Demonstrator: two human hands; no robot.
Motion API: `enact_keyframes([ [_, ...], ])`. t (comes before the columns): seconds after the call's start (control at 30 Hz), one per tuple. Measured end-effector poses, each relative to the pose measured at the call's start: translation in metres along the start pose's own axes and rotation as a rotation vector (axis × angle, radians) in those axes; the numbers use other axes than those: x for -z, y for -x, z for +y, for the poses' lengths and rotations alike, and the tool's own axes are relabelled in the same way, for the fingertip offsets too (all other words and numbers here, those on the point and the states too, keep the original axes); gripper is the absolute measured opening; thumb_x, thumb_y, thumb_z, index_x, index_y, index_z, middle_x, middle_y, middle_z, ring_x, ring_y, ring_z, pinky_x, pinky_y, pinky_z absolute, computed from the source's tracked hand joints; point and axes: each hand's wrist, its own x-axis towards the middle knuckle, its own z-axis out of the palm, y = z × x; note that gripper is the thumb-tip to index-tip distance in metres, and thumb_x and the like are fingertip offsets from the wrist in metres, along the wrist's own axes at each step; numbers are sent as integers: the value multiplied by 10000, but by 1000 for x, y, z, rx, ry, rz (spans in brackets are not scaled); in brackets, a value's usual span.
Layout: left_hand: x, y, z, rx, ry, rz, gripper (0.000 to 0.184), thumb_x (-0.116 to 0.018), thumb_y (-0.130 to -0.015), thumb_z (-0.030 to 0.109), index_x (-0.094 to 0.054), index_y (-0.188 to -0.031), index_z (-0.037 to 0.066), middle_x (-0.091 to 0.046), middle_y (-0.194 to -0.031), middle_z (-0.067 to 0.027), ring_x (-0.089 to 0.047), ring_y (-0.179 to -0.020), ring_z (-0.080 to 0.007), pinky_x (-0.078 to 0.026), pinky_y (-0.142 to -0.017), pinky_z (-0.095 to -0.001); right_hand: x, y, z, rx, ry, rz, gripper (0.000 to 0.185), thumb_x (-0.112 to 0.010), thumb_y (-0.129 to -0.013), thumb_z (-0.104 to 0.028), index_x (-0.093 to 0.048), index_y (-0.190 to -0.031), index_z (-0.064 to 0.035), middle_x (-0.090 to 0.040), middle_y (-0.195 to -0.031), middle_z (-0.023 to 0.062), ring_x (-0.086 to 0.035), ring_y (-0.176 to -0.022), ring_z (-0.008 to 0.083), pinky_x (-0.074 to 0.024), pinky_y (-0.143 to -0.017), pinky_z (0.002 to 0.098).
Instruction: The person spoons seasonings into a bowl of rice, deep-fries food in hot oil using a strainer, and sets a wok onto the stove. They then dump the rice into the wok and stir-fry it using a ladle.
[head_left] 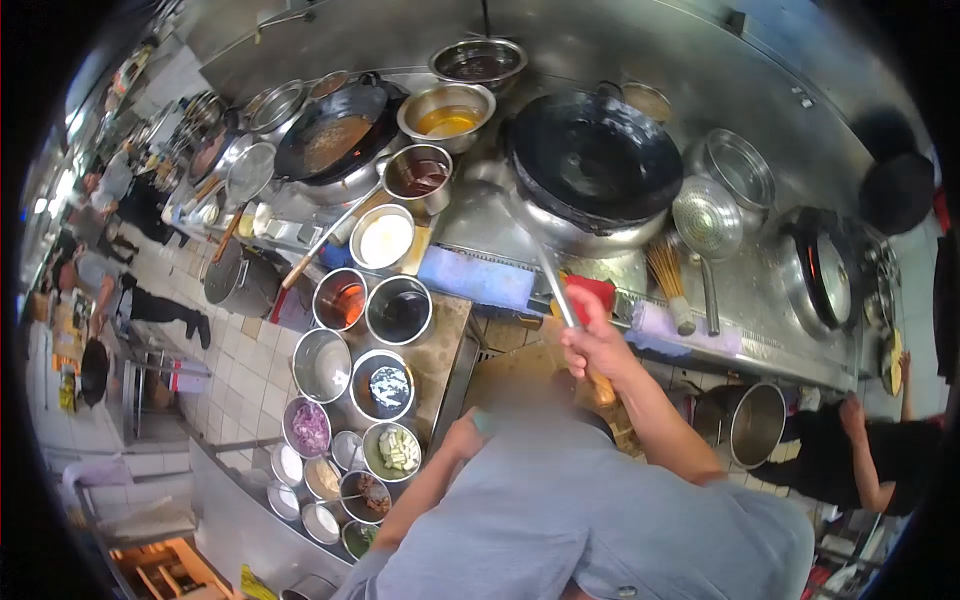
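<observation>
My right hand (pixel 592 345) is closed round the wooden end of a long-handled ladle (pixel 548 262). Its metal shaft slants up and left across the stove edge, and the far end is blurred. Beyond it, a large black wok (pixel 590 150) sits on a burner, dark and shiny inside. Low on the left, my left hand (pixel 464 436) is near the bowl of chopped pale green vegetables (pixel 399 450). Its fingers are curled by something greenish (pixel 484 421), too small and partly hidden to name.
Pots of sauces and ingredients line the left counter, among them red onion (pixel 310 428) and white powder (pixel 385 240). A second wok (pixel 335 135) holds brown liquid. A strainer (pixel 708 215) and bamboo brush (pixel 670 285) lie right. A person in black (pixel 860 455) stands at far right.
</observation>
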Motion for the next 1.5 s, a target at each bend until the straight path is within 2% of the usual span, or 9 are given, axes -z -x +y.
enact_keyframes([
  [0.07,-13,-22,-9,25,-38,-1,615,-683,-728,222,-474,-1256,-14,-620,-1069,-284,-596,-1050,-387,-481,-877,-409,7,9,-5,56,-90,12,530,-481,-933,-46,-286,-1392,-224,-467,-750,36,-475,-496,108,-409,-417,269],
  [0.13,-3,-37,-10,30,-101,-2,712,-685,-709,241,-432,-1323,-14,-612,-1092,-290,-583,-1068,-398,-475,-894,-419,36,9,4,-99,457,129,609,-483,-936,-64,-201,-1462,-185,-488,-720,31,-477,-467,107,-407,-397,271],
  [0.3,0,-38,0,-45,50,197,446,-713,-704,230,-523,-1087,101,-644,-976,-202,-609,-974,-388,-481,-811,-417,54,-40,-73,144,562,76,581,-468,-918,-51,-229,-1447,-87,-463,-669,16,-454,-438,104,-400,-388,266],
  [0.5,-51,-17,-55,154,181,250,537,-714,-705,295,-545,-1164,74,-660,-1037,-166,-634,-971,-324,-491,-832,-402,28,-209,-155,176,565,-132,58,-531,-840,-36,-504,-890,-43,-485,-621,31,-473,-444,128,-408,-399,287],
  [0.77,-139,108,-107,503,291,122,439,-697,-732,310,-607,-1075,51,-665,-967,-150,-634,-875,-290,-493,-767,-394,-22,-361,-122,147,978,161,109,-542,-736,-8,-581,-656,55,-570,-551,147,-542,-421,238,-434,-411,368],
  [0.87,-171,130,-126,616,326,111,413,-687,-740,296,-612,-1060,45,-664,-955,-146,-633,-854,-281,-492,-752,-388,-23,-352,-130,-71,149,27,151,-506,-841,-32,-498,-691,-12,-517,-569,58,-507,-441,148,-420,-394,267],
  [1.27,-157,0,-219,496,135,160,313,-643,-772,238,-633,-998,21,-659,-909,-134,-628,-772,-247,-487,-693,-364,46,-251,-148,-41,-907,-420,122,-463,-907,-60,-448,-969,43,-488,-706,56,-466,-501,85,-421,-437,213],
  [1.37,-79,-1,-129,456,427,159,301,-632,-771,216,-624,-993,12,-645,-889,-117,-617,-761,-227,-483,-697,-364,60,-189,-136,21,-1185,-443,195,-472,-898,-56,-463,-1028,89,-491,-746,72,-467,-504,88,-434,-447,207],
  [1.5,-24,-7,-55,250,722,40,294,-638,-764,199,-612,-979,1,-625,-888,-87,-597,-791,-211,-472,-731,-361,82,-119,-95,115,-744,-140,124,-508,-892,-71,-473,-997,-14,-490,-709,64,-466,-496,90,-428,-411,226],
])
